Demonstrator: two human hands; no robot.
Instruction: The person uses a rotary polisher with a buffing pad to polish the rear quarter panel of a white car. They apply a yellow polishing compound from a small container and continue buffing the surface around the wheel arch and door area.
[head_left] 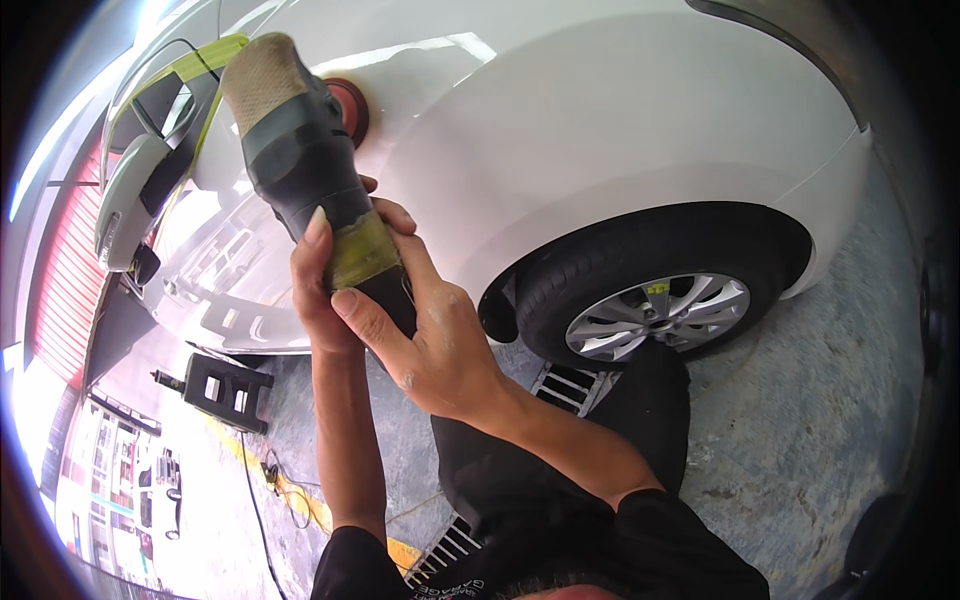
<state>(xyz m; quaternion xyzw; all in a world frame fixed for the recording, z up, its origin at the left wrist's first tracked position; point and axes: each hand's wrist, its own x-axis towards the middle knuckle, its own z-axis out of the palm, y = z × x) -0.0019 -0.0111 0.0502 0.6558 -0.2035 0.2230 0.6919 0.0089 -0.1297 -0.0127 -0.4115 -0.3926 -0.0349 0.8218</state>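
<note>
Both hands are closed around a black power polisher (290, 160), which has yellow-green tape round its grip and a worn tan cover over its far end. My left hand (325, 285) wraps the grip from the left, thumb up along the body. From the right, my right hand (440, 345) grips the taped rear part; whitish smears mark its skin. A red round pad (348, 112) shows past the tool's right side, against or very close to the white car panel (480, 130). The body hides part of the pad, so contact is unclear.
Below the panel is a wheel (655, 315) with a silver rim. Yellow-green masking tape (215, 58) edges the window near the side mirror (132, 200). A black stool (228, 390) stands on the grey floor, with a cable (262, 525) nearby. A metal drain grate (445, 550) crosses the floor.
</note>
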